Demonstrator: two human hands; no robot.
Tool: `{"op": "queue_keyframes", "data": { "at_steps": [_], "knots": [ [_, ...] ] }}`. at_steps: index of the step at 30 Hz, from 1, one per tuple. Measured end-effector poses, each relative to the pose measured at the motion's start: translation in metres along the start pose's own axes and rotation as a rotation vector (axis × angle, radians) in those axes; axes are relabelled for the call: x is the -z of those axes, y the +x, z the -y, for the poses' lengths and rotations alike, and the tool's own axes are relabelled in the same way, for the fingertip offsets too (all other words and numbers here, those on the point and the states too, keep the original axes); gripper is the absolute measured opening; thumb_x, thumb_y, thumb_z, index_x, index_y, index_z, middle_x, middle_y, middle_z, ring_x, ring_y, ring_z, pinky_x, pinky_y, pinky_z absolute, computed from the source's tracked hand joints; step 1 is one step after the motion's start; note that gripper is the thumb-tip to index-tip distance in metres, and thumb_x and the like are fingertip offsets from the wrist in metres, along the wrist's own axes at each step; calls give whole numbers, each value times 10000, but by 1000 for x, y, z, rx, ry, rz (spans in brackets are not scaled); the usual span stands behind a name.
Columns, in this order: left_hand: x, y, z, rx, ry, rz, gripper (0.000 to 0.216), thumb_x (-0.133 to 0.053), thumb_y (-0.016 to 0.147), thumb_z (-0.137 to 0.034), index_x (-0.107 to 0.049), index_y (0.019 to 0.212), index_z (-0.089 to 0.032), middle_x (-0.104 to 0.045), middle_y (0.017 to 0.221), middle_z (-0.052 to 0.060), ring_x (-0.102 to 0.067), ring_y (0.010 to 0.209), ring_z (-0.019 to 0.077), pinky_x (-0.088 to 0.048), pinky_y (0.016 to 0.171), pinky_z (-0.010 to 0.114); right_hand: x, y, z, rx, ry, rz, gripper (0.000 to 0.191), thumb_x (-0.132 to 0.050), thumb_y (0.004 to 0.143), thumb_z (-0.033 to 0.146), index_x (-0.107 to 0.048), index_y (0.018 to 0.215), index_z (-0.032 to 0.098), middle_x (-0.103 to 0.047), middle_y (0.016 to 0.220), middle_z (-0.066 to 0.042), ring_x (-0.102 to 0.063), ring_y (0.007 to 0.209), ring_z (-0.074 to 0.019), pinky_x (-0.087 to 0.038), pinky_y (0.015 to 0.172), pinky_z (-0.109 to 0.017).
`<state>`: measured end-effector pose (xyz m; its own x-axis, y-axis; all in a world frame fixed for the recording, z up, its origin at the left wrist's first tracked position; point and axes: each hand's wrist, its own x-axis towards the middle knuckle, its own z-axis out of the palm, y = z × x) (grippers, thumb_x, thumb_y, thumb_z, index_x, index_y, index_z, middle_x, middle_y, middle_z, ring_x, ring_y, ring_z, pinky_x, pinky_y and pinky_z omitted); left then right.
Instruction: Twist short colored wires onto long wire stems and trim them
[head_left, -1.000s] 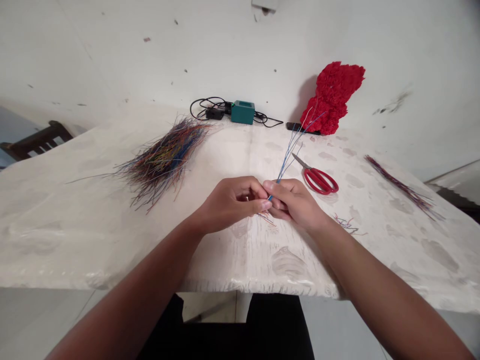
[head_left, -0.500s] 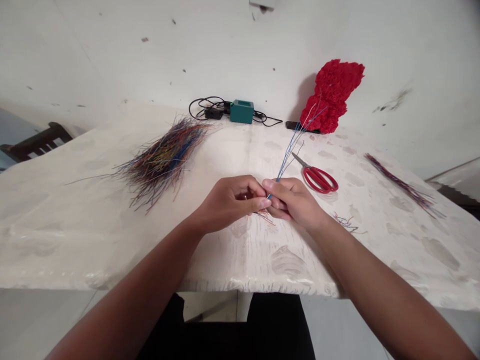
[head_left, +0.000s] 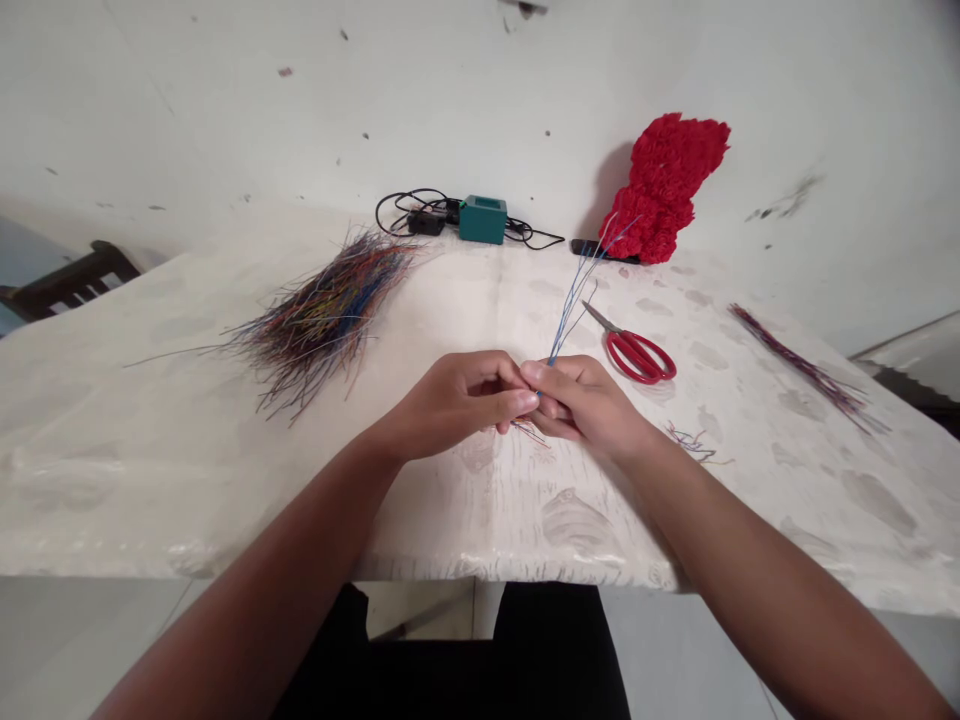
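My left hand (head_left: 450, 402) and my right hand (head_left: 586, 404) meet at the middle of the white table (head_left: 150, 470), fingertips pinched together. Both grip the lower end of a thin bunch of blue and white wires (head_left: 576, 291) that rises up and away toward the wall. A few short wire ends (head_left: 529, 431) stick out below my fingers. A large heap of many-coloured wires (head_left: 326, 308) lies to the left of my hands.
Red-handled scissors (head_left: 631, 350) lie just right of the held wires. A red crepe bundle (head_left: 660, 188) leans on the wall, with a teal box (head_left: 483, 219) and black cables (head_left: 412, 212) beside it. A dark wire bundle (head_left: 804, 368) lies far right, loose scraps (head_left: 691, 441) nearer.
The hands stay pinched together at the same spot. The free tips of the wires have swung slightly left and lower.
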<state>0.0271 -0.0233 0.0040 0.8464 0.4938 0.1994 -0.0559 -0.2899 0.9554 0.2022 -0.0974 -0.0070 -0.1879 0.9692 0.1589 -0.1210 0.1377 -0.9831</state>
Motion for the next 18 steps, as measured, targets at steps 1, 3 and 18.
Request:
{"op": "queue_keyframes", "data": {
  "at_steps": [1, 3, 18],
  "knots": [
    [0, 0, -1, -1, 3, -6, 132, -637, 887, -243, -625, 808, -139, -660, 724, -12, -572, 608, 50, -437, 522, 141, 0, 0, -1, -4, -6, 1, 508, -553, 957, 424, -439, 524, 184, -298, 381, 99, -298, 348, -57, -332, 481, -253],
    [-1, 1, -1, -6, 7, -17, 134, -650, 873, -234, -626, 786, -135, -649, 703, -17, -568, 601, 50, -435, 517, 142, 0, 0, -2, -4, -20, 4, 511, -547, 960, 424, -440, 522, 186, -311, 377, 93, -295, 349, -60, -321, 478, -257],
    [-2, 1, 7, 29, 17, -46, 178, -728, 809, -289, -626, 793, -144, -696, 773, 37, -636, 689, 123, -505, 615, 238, -3, 0, -1, -18, 16, -34, 485, -584, 940, 427, -456, 542, 179, -283, 390, 108, -313, 323, -47, -273, 403, -221]
  ]
}}
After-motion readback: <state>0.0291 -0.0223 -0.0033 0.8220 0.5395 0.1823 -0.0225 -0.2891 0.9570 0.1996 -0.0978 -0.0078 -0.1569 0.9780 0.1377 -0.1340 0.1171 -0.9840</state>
